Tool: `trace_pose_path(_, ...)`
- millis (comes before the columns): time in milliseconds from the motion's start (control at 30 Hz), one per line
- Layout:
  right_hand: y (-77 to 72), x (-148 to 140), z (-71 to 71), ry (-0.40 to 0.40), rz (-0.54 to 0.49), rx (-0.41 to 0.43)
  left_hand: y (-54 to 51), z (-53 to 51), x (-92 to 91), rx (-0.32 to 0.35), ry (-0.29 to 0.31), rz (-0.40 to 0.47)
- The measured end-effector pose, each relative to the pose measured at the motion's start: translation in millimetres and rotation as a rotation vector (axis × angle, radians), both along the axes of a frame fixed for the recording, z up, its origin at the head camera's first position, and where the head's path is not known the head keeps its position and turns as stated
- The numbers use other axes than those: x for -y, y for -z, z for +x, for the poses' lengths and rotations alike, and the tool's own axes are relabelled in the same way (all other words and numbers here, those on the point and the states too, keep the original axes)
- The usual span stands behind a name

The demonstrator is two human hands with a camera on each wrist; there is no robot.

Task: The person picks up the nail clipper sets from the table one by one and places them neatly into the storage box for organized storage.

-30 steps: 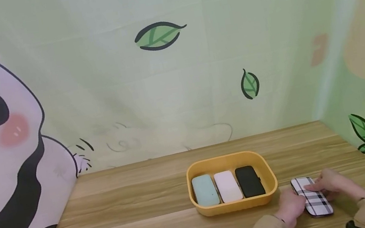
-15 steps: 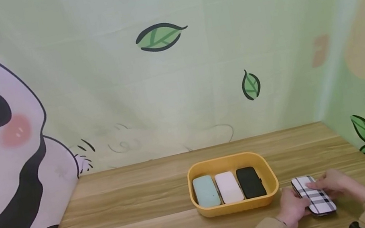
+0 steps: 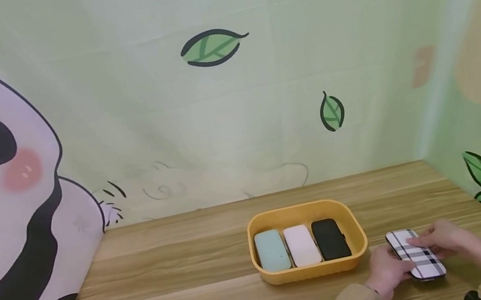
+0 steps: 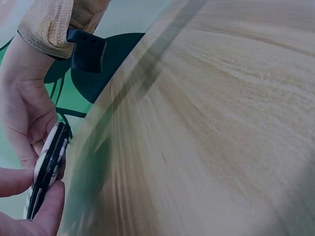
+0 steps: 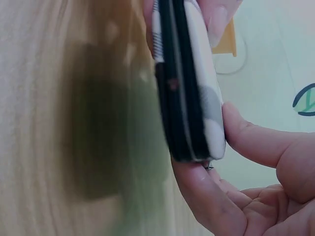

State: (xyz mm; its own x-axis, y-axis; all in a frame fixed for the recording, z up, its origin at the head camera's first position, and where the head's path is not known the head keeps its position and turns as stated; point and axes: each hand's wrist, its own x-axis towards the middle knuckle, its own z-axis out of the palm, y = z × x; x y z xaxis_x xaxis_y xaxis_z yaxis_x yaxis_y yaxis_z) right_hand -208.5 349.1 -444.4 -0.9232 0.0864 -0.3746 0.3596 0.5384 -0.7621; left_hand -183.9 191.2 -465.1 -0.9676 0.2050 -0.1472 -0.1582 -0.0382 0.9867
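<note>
A flat, rounded case point(image 3: 417, 254) with a white, grey and black plaid cover is held between both hands, to the right of the yellow tray. My left hand point(image 3: 383, 270) pinches its near left edge, thumb on the plaid face and a finger beneath. On the far right side my right hand point(image 3: 449, 237) grips it, the thumb lying over the top. In the right wrist view the case point(image 5: 187, 83) shows a black side with a thin pale seam running along it, and looks closed. The left wrist view shows its black edge point(image 4: 47, 169) raised off the table.
Inside the yellow tray point(image 3: 310, 271) lie a light blue case point(image 3: 272, 251), a pale pink case point(image 3: 302, 245) and a black case point(image 3: 331, 239), side by side. The wooden table point(image 3: 182, 257) meets a printed cloth backdrop point(image 3: 141, 108) behind and on both sides.
The plaid case has shifted slightly right and looks a little raised with both hands. My left thumb now lies further over its face. The tray's cases have not moved.
</note>
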Motion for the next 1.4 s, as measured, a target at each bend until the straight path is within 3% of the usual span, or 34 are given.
trace_pose_path(433, -15.0, 3.0, -3.8, -0.021, -0.012, -0.014, -12.6, -2.6, 4.9, 0.004, 0.001, 0.032)
trace_pose_path(833, -24.1, 13.7, -5.0, -0.032, -0.108, -0.047, -25.6, -7.3, 19.5, -0.037, 0.045, 0.002)
trace_pose_path(1400, -33.4, 20.7, -6.0, -0.058, -0.048, -0.038, -36.3, -7.3, 31.2, 0.004, 0.056, 0.084)
